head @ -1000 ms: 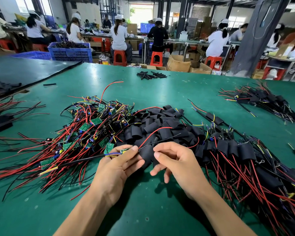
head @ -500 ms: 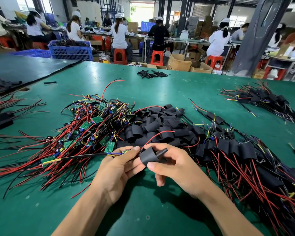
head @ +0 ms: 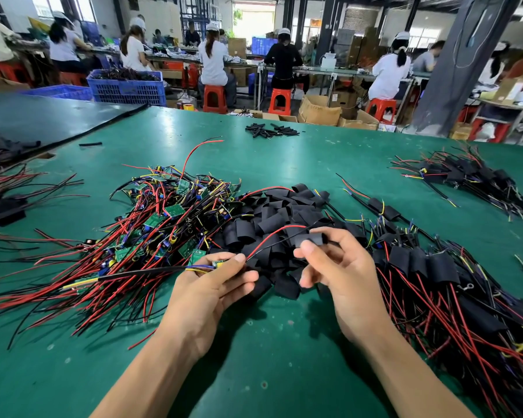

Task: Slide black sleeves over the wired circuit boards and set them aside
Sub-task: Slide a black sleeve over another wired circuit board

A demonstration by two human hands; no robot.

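**Green table, red and black tangle**

The table (head: pixel 284 164) is plain teal-green. At 9 o'clock, circuit boards (head: pixel 175 210) show green among red, black, yellow and blue wires (head: pixel 73 285). The sleeves (head: pixel 278 212) at centre are matte black. At 11 o'clock the crate (head: pixel 127 89) is blue; stools (head: pixel 215 98) at 12 are orange-red.

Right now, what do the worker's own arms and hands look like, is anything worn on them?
Both are bare. The left hand and right hand have no gloves, rings or finger cots, and the nails that show look short. The left forearm and right forearm show no sleeves, watch, wristband or strap up to the bottom edge of the head view.
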